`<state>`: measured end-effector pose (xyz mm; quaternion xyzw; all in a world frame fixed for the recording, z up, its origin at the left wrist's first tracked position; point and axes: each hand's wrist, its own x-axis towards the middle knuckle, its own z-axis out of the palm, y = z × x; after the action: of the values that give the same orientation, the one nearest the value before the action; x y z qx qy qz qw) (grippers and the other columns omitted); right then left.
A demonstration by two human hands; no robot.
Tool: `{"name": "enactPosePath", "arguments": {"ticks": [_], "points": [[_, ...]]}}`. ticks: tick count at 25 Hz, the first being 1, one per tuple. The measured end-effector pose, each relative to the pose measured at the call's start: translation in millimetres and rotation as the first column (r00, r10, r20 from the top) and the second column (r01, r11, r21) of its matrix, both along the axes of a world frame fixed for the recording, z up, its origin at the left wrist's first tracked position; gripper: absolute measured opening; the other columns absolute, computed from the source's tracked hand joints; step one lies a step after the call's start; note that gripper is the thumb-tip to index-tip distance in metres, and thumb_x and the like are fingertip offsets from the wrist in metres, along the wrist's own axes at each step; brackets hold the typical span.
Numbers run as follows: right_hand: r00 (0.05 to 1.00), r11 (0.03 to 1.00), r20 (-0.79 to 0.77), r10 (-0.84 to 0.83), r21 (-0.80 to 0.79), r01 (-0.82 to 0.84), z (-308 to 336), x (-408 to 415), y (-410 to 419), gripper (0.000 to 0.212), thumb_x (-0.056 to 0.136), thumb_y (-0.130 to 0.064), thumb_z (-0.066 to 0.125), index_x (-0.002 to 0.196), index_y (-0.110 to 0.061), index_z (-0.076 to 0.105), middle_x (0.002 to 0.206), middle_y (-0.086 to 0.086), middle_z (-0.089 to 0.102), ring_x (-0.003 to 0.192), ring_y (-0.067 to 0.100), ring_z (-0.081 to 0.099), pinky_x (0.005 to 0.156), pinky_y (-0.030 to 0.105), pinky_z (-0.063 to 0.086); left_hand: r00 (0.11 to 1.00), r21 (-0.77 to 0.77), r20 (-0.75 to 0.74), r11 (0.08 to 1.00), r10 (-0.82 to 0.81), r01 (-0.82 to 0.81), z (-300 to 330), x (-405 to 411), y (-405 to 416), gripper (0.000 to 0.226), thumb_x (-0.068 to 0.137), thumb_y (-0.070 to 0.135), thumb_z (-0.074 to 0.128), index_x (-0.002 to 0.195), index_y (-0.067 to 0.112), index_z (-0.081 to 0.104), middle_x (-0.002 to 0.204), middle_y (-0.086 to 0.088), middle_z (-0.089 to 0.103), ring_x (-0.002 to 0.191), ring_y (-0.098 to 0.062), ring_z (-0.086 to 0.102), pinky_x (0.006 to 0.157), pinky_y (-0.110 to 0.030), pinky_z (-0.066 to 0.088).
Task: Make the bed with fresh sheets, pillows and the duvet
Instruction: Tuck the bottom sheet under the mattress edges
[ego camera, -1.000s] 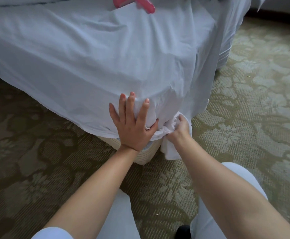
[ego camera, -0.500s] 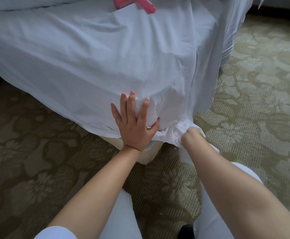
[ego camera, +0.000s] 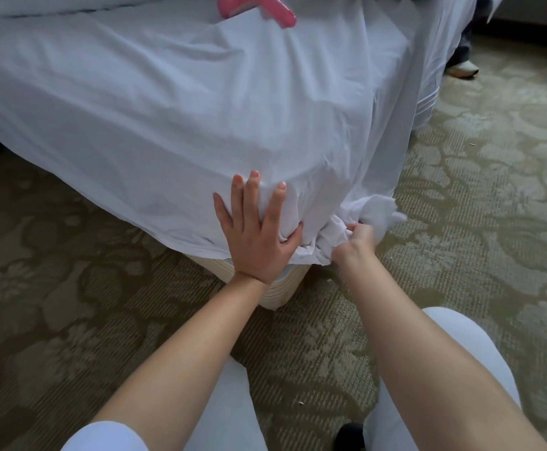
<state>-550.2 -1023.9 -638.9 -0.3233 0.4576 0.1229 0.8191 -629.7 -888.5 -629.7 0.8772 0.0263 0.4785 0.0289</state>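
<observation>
A white sheet (ego camera: 174, 102) drapes over the corner of the bed and hangs down toward the floor. My left hand (ego camera: 259, 237) lies flat with spread fingers against the sheet at the mattress corner, pressing it in. Just to its right, my right hand (ego camera: 355, 244) grips a bunched wad of the sheet's corner (ego camera: 374, 209) at the bottom edge. Below the sheet the cream bed base (ego camera: 281, 286) shows at the corner.
A pink object (ego camera: 255, 8) lies on top of the bed at the far edge. Patterned green carpet (ego camera: 480, 222) surrounds the bed. Another person's shoe and leg (ego camera: 462, 68) stand past the bed at the upper right. My knees are at the bottom.
My right hand has pulled the bunched sheet corner in a little toward the bed corner and upward. My left hand has stayed pressed on the sheet.
</observation>
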Motion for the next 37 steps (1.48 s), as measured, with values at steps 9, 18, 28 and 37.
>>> {"name": "enactPosePath", "arguments": {"ticks": [9, 18, 28, 37], "points": [[0.926, 0.917, 0.280, 0.254, -0.373, -0.138, 11.8, -19.5, 10.6, 0.040, 0.099, -0.033, 0.046, 0.130, -0.007, 0.051, 0.127, 0.010, 0.058, 0.116, 0.029, 0.056, 0.098, 0.037, 0.046, 1.000, 0.019, 0.019, 1.000, -0.011, 0.011, -4.1, -0.2, 1.4, 0.068, 0.077, 0.048, 0.067, 0.132, 0.020, 0.039, 0.141, -0.017, 0.031, 0.134, -0.038, 0.026, 0.110, -0.060, 0.018], [0.917, 0.683, 0.081, 0.391, -0.693, -0.230, -22.3, -24.2, 0.8, 0.013, 0.096, -0.018, 0.051, 0.103, -0.012, 0.059, 0.087, 0.000, 0.056, 0.086, 0.018, 0.055, 0.076, 0.030, 0.041, 0.999, 0.028, 0.042, 0.999, -0.024, 0.023, -4.7, 1.9, 4.1, 0.070, 0.074, 0.047, 0.071, 0.131, 0.019, 0.040, 0.140, -0.017, 0.032, 0.136, -0.036, 0.022, 0.109, -0.061, 0.018], [0.797, 0.742, -0.041, 0.603, -0.339, -0.578, -23.7, -29.8, 15.3, 0.040, 0.097, -0.037, 0.046, 0.127, -0.011, 0.051, 0.128, 0.011, 0.057, 0.098, 0.021, 0.054, 0.088, 0.035, 0.049, 1.000, 0.025, 0.028, 1.000, -0.008, 0.008, -3.7, 1.1, 1.6, 0.067, 0.077, 0.047, 0.068, 0.130, 0.019, 0.040, 0.140, -0.018, 0.032, 0.133, -0.039, 0.028, 0.108, -0.061, 0.019], [0.896, 0.931, 0.270, 0.353, -0.011, -0.364, -28.6, -22.3, 0.1, 0.026, 0.088, -0.021, 0.042, 0.083, -0.008, 0.064, 0.083, 0.010, 0.066, 0.084, 0.028, 0.064, 0.084, 0.036, 0.049, 0.997, 0.054, 0.077, 0.999, -0.012, 0.008, -7.5, 5.0, 5.1, 0.066, 0.074, 0.048, 0.068, 0.128, 0.019, 0.042, 0.137, -0.019, 0.035, 0.136, -0.035, 0.023, 0.106, -0.061, 0.022]]}}
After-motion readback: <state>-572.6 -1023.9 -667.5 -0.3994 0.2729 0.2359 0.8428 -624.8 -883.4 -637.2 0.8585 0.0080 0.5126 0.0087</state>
